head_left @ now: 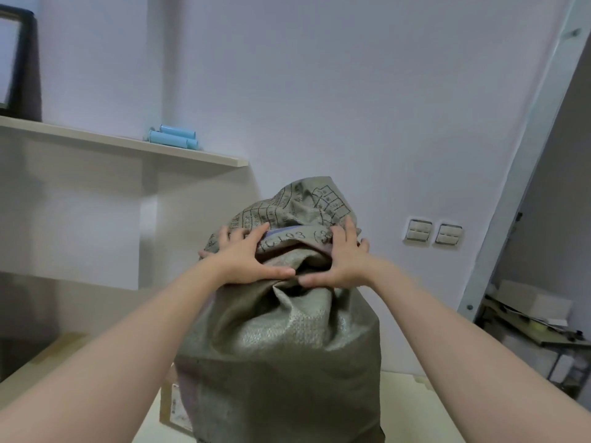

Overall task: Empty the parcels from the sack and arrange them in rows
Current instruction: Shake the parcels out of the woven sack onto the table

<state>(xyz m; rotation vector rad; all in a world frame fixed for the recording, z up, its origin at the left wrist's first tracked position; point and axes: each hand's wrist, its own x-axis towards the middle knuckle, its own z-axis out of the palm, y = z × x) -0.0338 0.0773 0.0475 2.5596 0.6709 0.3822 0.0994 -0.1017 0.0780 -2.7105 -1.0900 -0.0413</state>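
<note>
Plainly, the left hand [246,255] and right hand [343,262] clutch the sack [281,362] by its bunched neck; its contents are hidden.

Dark characters reading "CL03 (3" are being displayed on the folded top band of the woven sack [281,346], and are being cut off at either end by the left hand [246,257] and the right hand [345,260]. The printed grid above is being rendered too blurred to be read.
</note>
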